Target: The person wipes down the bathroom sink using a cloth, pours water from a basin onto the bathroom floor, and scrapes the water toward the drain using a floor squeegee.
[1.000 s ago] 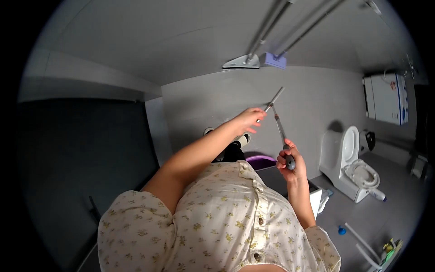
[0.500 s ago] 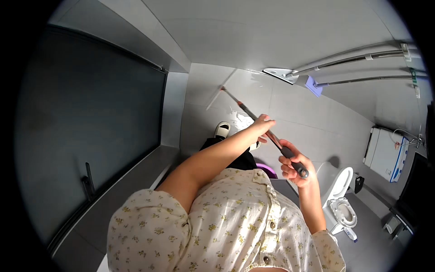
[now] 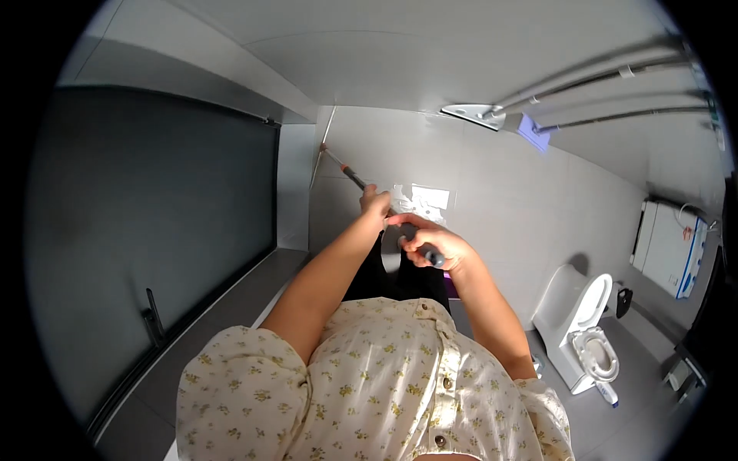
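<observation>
A long-handled floor squeegee (image 3: 353,176) slants across the tiles, its thin blade lying along the foot of the left wall. My left hand (image 3: 375,203) is closed around the shaft partway down. Nearer my body, my right hand (image 3: 435,243) wraps the dark grip, and the rounded handle end pokes out of it. Bright wet patches or light reflections (image 3: 419,201) show on the floor beyond my hands; I cannot tell which. The feet are mostly hidden behind my hands and the handle.
Another squeegee (image 3: 471,116) and a purple-headed tool (image 3: 533,132) lean by the far wall with metal poles. At right are a toilet (image 3: 580,330) with its lid up and a white box-like unit (image 3: 667,244). A dark door (image 3: 161,223) fills the left side.
The squeegee blade has swung left from the middle of the floor to the wall's edge. Both my hands have moved left with the handle, and they are now closer together.
</observation>
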A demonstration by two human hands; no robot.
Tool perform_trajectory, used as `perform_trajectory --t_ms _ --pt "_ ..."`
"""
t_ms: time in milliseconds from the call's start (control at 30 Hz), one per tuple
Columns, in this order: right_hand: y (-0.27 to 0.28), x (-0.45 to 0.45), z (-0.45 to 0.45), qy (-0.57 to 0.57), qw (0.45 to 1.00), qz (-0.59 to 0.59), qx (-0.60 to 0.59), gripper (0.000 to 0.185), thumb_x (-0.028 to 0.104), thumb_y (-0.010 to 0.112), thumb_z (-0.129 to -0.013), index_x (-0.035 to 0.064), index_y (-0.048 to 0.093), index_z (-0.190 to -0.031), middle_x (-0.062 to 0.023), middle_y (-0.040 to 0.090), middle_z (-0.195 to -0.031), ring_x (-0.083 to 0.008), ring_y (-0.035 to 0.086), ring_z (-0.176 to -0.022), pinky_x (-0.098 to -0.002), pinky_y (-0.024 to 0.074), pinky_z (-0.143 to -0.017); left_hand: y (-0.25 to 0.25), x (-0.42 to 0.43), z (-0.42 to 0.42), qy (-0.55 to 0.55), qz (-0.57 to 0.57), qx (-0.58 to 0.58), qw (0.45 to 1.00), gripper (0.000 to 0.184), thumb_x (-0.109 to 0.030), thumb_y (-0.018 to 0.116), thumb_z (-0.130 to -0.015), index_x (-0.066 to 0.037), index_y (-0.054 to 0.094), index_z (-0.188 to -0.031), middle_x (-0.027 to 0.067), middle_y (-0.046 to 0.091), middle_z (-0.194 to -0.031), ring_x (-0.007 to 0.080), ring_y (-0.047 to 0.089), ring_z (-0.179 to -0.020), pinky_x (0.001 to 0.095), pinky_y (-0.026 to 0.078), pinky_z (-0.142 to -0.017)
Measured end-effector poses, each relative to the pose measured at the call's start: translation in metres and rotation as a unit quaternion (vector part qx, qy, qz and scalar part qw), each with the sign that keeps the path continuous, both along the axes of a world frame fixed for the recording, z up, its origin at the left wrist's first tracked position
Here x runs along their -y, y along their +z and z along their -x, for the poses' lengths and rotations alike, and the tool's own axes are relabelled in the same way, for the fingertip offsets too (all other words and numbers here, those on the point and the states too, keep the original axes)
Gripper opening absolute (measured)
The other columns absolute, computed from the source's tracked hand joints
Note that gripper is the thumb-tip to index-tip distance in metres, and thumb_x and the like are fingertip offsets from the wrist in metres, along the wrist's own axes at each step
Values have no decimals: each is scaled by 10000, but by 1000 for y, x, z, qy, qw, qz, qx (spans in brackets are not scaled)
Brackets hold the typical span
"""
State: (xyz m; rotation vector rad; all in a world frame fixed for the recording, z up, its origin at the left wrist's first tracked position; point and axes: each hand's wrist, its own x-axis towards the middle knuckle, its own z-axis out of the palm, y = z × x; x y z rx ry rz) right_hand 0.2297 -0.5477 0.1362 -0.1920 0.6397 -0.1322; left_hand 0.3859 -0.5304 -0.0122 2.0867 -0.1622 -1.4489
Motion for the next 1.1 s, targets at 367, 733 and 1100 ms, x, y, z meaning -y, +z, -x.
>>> perform_trajectory --t_ms 367,733,1100 --pt "-46 2 58 -155 977 -147 8 292 4 501 -697 95 506 -973 -50 430 -606 -116 342 -446 -235 274 -402 -49 15 35 16 -2 -131 991 293 -64 419 -836 -38 418 -1128 74 497 -874 210 511 -664 364 470 -558" --pt "11 -39 314 -427 874 -232 27 182 -1 535 -714 62 559 -882 -107 442 -676 -151 377 -466 -257 338 -435 -24 24 330 -121 -7 -251 960 679 -78 444 -828 -118 111 -1418 131 451 -1056 240 538 -874 439 522 -713" --pt "81 -115 356 -573 797 -128 -141 252 45 502 -699 129 524 -936 -81 434 -690 -142 331 -454 -261 273 -419 36 -2 472 -369 -14 -257 893 629 -113 453 -815 -56 208 -1392 118 528 -897 201 571 -653 351 488 -554"
